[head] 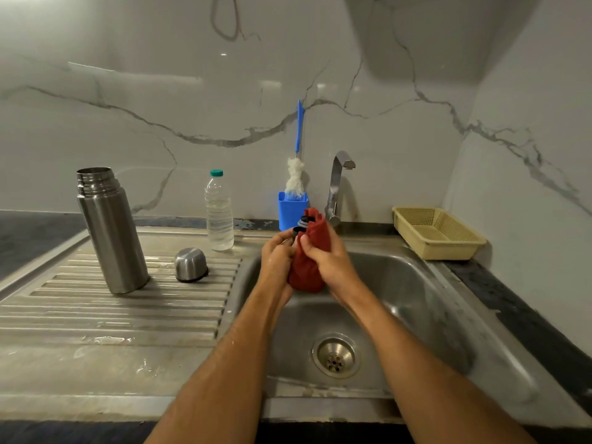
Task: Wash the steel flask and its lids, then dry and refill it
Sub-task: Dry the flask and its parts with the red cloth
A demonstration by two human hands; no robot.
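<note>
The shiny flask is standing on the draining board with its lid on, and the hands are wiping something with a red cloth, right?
Not quite. The head view shows the flask standing open, with no lid on. The hands do hold a red cloth.

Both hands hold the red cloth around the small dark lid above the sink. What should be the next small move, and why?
Probably turn the dark lid inside the red cloth to finish drying it: both hands already wrap it, and the steel flask stands open, waiting.

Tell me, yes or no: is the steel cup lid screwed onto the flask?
No, the cup lid sits upside down on the draining board, beside the open flask.
</note>
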